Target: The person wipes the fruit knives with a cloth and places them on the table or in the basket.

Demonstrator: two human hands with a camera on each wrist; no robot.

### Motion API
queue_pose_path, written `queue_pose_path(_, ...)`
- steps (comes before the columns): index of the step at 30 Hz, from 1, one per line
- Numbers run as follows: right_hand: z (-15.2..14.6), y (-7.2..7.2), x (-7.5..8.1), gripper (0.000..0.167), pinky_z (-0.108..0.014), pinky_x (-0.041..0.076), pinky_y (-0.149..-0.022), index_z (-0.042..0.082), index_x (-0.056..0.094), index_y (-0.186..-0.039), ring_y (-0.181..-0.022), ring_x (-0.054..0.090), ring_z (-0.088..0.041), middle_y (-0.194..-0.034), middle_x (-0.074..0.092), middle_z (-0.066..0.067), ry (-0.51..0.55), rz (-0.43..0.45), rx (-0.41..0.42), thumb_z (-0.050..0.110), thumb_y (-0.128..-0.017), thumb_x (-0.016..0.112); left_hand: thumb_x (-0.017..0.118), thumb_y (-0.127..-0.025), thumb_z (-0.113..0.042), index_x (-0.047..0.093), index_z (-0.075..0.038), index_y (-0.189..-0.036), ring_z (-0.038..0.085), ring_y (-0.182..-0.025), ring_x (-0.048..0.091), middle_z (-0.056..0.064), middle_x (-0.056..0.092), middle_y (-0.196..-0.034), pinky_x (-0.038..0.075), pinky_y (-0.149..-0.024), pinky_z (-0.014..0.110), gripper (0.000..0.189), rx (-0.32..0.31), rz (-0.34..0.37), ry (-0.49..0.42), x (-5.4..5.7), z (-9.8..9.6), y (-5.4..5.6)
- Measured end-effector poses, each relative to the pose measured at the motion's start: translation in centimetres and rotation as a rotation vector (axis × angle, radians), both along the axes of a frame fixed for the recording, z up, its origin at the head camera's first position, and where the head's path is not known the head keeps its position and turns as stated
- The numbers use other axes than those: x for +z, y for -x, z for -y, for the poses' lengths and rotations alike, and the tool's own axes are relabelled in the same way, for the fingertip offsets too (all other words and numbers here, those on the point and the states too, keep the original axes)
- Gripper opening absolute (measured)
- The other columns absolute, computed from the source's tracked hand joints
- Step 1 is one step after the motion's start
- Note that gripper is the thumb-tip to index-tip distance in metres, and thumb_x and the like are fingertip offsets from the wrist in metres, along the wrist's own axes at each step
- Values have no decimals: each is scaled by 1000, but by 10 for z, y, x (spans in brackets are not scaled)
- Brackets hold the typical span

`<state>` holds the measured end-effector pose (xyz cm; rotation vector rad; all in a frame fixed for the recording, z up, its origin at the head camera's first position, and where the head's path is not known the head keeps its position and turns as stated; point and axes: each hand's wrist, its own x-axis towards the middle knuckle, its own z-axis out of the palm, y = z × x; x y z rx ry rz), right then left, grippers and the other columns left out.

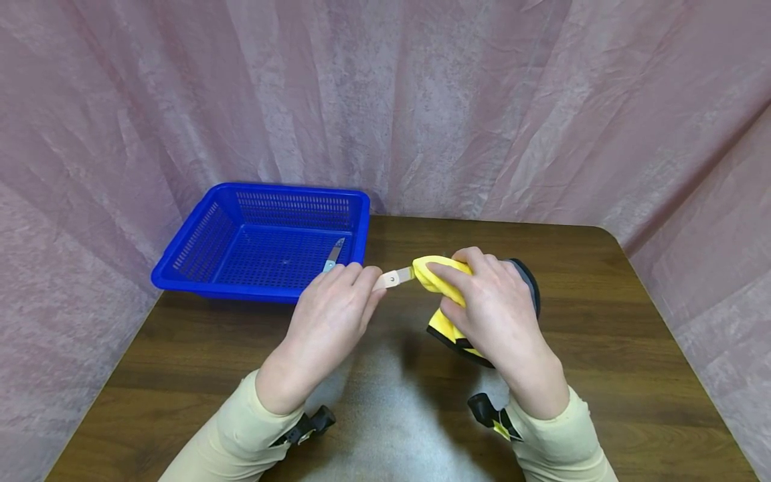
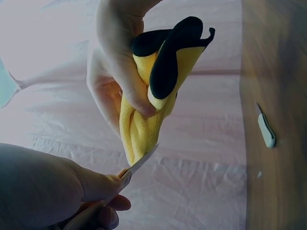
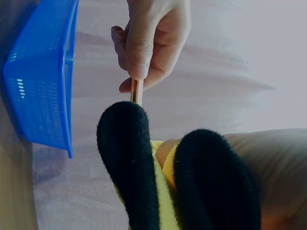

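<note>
My left hand grips the pale handle of a folding knife, its blade pointing right. My right hand pinches a yellow cloth with a dark edge, bunched around the blade's end. In the left wrist view, the cloth hangs folded in the fingers, and part of the blade shows against its lower end. The right wrist view has the cloth's dark edge in front, covering the blade.
A blue plastic basket stands at the back left of the wooden table. Inside it lies a knife, partly hidden by my left hand. Another light-handled knife lies on the table. Pink curtains hang behind.
</note>
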<state>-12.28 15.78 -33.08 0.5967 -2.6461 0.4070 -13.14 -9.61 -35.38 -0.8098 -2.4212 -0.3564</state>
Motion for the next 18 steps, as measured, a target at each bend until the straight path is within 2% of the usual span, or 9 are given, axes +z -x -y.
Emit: queue_pose_path(18, -4, 2, 1, 53, -53, 52, -87, 21, 80, -136, -98, 67, -37, -124, 69, -14, 0, 25, -33, 7, -86, 84, 76, -107, -22, 71, -4, -115, 27, -70, 55, 4, 59, -83, 45, -61, 37, 21, 9, 13, -1, 2, 1, 0)
